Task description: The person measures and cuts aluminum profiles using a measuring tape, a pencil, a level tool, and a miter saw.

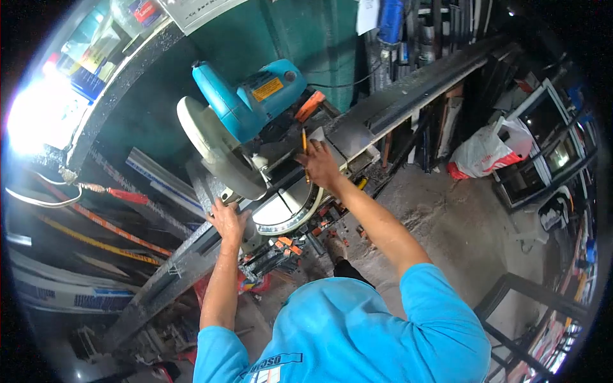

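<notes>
Two hands flank the blade guard (214, 150) of the blue saw (255, 102): the right hand (322, 167), on the motor side, pinches a yellow pencil (304, 140), its long axis pointing away from the person, while the left hand (228, 220), fingers spread, lies opposite.

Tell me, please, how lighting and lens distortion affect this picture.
In the head view, strong white glare washes out the left edge; head view again, wide-angle distortion seems to bow the dusty, dark shelf edge, with black corners; also head view, the teal-bodied, white-guarded power saw, bare left hand and bare right hand show no obvious blur.
</notes>
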`<state>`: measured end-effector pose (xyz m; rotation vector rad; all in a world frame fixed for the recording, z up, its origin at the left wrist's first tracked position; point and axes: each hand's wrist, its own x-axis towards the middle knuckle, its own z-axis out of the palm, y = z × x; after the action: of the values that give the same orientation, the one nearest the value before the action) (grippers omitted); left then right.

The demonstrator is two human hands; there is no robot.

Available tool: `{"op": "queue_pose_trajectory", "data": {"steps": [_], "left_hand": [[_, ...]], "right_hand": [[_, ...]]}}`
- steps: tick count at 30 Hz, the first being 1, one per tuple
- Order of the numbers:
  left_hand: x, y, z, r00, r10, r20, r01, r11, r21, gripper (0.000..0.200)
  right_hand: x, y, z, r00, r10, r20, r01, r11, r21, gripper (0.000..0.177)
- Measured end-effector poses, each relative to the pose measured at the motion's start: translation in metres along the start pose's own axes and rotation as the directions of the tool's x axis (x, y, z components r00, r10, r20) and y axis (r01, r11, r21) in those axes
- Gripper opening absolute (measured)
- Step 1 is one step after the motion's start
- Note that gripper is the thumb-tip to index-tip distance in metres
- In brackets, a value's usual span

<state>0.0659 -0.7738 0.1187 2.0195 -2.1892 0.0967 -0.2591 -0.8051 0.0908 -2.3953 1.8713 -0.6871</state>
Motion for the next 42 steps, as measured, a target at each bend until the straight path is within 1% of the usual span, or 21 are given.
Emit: {"op": "queue_pose_trajectory", "data": {"steps": [4, 6, 8, 10, 11, 16, 19, 20, 22, 25, 26, 27, 30, 31, 32, 33, 34, 36, 38, 40, 42], "left_hand": [[-0.002, 0.006, -0.005, 1.0, -0.003, -0.002, 0.003, 1.0, 0.009, 0.048], [0.001, 0.008, -0.007, 1.0, 0.0, 0.007, 0.0, 1.0, -0.016, 0.045], [0.002, 0.008, -0.004, 1.0, -0.018, -0.004, 0.018, 1.0, 0.001, 0.044], [0.001, 0.009, -0.006, 1.0, -0.008, 0.0, 0.008, 1.0, -0.017, 0.043], [0.0, 0.009, -0.006, 1.0, -0.02, 0.004, 0.02, 1.0, -0.015, 0.043], [0.002, 0.003, 0.004, 1.0, -0.026, 0.007, 0.026, 0.999, -0.026, 0.045], [0.002, -0.002, 0.01, 0.996, -0.058, 0.067, 0.057, 0.998, 0.03, 0.045], [0.003, -0.004, 0.013, 0.997, -0.051, 0.059, 0.047, 0.997, 0.057, 0.046], [0.001, 0.002, 0.004, 0.999, -0.031, 0.022, 0.03, 0.998, 0.047, 0.044], [0.0, 0.001, -0.002, 1.0, -0.001, 0.022, 0.002, 0.998, -0.056, 0.041], [-0.003, 0.0, -0.004, 0.999, 0.043, -0.022, -0.045, 0.995, -0.09, 0.04], [-0.008, 0.001, -0.007, 0.995, 0.061, -0.077, -0.072, 0.987, -0.146, 0.038], [-0.029, 0.003, -0.028, 0.974, 0.151, -0.171, -0.19, 0.95, -0.248, 0.044], [-0.031, 0.002, -0.039, 0.985, 0.167, -0.039, -0.17, 0.919, -0.355, 0.043], [-0.031, 0.004, -0.048, 0.985, 0.167, -0.04, -0.171, 0.918, -0.358, 0.043], [-0.03, 0.006, -0.057, 0.968, 0.249, 0.026, -0.206, 0.852, -0.481, 0.045], [-0.027, 0.007, -0.063, 0.938, 0.336, 0.08, -0.225, 0.77, -0.597, 0.047], [-0.016, 0.011, -0.066, 0.827, 0.504, 0.247, -0.121, 0.589, -0.799, 0.046], [-0.011, 0.014, -0.068, 0.844, 0.467, 0.264, -0.102, 0.623, -0.776, 0.043], [-0.012, 0.008, -0.048, 0.926, 0.377, 0.028, -0.289, 0.756, -0.588, 0.045], [-0.025, 0.011, -0.056, 0.947, 0.32, -0.01, -0.245, 0.705, -0.666, 0.057]], "right_hand": [[-0.022, 0.044, -0.009, 0.998, -0.057, 0.013, 0.057, 0.996, 0.065, 0.043], [-0.036, 0.056, -0.044, 0.962, 0.258, 0.089, -0.271, 0.871, 0.41, 0.047], [-0.049, 0.072, -0.059, 0.925, 0.353, -0.139, -0.17, 0.713, 0.681, 0.04], [-0.036, 0.098, -0.052, 0.827, 0.422, -0.372, -0.263, 0.875, 0.407, 0.036], [-0.025, 0.094, -0.074, 0.789, 0.584, -0.19, -0.42, 0.739, 0.527, 0.035], [0.066, 0.139, -0.051, 0.936, 0.34, -0.086, -0.327, 0.935, 0.141, 0.032], [0.116, 0.184, 0.025, 0.929, 0.36, 0.085, -0.367, 0.863, 0.347, 0.036], [0.11, 0.151, -0.005, 0.968, 0.243, -0.055, -0.227, 0.951, 0.209, 0.032], [0.107, 0.12, -0.027, 0.961, 0.253, -0.112, -0.232, 0.957, 0.172, 0.028], [0.075, 0.106, -0.041, 0.971, 0.118, -0.207, -0.056, 0.957, 0.285, 0.035], [0.06, 0.112, -0.022, 0.951, 0.274, -0.144, -0.093, 0.696, 0.712, 0.032], [0.048, 0.114, -0.002, 0.924, 0.382, -0.009, -0.098, 0.261, 0.96, 0.03], [-0.024, 0.025, -0.048, 0.951, 0.297, 0.085, -0.276, 0.692, 0.668, 0.032], [-0.048, 0.014, -0.039, 0.922, 0.241, 0.304, -0.384, 0.461, 0.8, 0.035], [-0.065, -0.005, -0.031, 0.945, 0.112, 0.307, -0.326, 0.234, 0.916, 0.035], [-0.078, -0.016, -0.01, 0.869, 0.039, 0.493, -0.485, -0.122, 0.866, 0.042], [-0.086, -0.046, -0.017, 0.917, 0.017, 0.398, -0.398, 0.02, 0.917, 0.048], [-0.09, -0.079, 0.005, 0.875, 0.082, 0.478, -0.481, 0.019, 0.877, 0.04], [-0.085, -0.1, 0.012, 0.865, 0.188, 0.465, -0.392, -0.326, 0.86, 0.031], [-0.073, -0.126, -0.015, 0.793, 0.33, 0.513, -0.408, -0.338, 0.848, 0.031], [-0.066, -0.127, -0.007, 0.729, 0.371, 0.574, -0.436, -0.395, 0.809, 0.031]]}}
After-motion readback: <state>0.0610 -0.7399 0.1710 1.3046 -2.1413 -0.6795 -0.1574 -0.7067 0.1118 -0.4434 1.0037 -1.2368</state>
